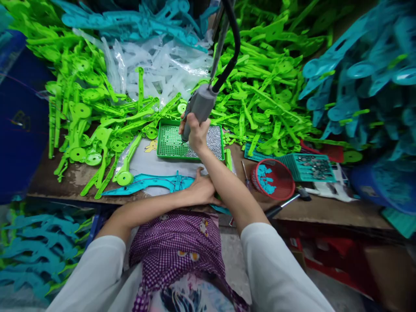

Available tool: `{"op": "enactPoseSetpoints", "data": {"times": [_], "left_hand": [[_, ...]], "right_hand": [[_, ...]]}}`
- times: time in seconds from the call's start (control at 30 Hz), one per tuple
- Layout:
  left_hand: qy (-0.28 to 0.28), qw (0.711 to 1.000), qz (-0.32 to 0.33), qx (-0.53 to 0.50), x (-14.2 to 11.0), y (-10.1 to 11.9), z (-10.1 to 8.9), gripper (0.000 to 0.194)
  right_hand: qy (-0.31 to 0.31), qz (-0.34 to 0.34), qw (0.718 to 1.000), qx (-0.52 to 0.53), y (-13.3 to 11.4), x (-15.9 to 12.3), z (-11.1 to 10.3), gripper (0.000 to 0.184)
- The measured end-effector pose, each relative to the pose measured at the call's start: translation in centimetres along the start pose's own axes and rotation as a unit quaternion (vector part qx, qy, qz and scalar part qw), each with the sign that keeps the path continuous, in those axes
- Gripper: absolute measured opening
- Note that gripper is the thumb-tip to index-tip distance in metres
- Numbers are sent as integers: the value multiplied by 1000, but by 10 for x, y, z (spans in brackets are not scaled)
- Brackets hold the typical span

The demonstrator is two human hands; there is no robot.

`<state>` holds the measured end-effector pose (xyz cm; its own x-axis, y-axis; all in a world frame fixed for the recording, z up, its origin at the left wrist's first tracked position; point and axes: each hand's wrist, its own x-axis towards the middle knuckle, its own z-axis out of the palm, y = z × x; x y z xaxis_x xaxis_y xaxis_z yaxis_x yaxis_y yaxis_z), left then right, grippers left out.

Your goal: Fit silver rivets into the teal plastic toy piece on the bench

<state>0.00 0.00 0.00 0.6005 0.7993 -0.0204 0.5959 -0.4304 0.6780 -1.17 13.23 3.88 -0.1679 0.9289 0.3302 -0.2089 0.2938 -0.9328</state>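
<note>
My right hand (197,133) is wrapped round a grey electric screwdriver (203,102), which hangs from a rod with a black cable. Its tip points down into a green perforated tray (169,158). Small silver screws (214,141) fill the tray's right side. Below, a long blue plastic part (143,184) lies along the table's front edge, a thin wire visible along it. My left hand (203,189) grips this part's right end, its thumb raised above it. My right forearm crosses over the left hand and hides some of its fingers.
Green plastic arms (266,99) pile up behind the tray. Clear plastic pieces (162,60) lie at the back. Rightward stand a red basket (282,184) with small blue pieces, a teal tray (292,167) of metal parts and a black-headed hammer (286,203). Blue parts (351,82) are stacked far right.
</note>
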Motion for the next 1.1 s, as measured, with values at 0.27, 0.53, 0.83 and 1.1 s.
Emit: {"op": "enactPoseSetpoints", "data": {"times": [0.27, 0.53, 0.83, 1.1], "left_hand": [[-2, 999, 18, 34, 1, -4, 3, 77], [0, 999, 12, 52, 7, -6, 2, 46], [-10, 992, 74, 99, 6, 1, 1, 50], [-33, 992, 57, 109, 9, 9, -7, 47]], "right_hand": [[46, -7, 999, -8, -15, 5, -4, 58], [110, 6, 993, 31, -112, -50, -76, 63], [159, 41, 986, -33, -118, -152, -134, 65], [186, 41, 982, -9, -104, -155, -137, 60]]}}
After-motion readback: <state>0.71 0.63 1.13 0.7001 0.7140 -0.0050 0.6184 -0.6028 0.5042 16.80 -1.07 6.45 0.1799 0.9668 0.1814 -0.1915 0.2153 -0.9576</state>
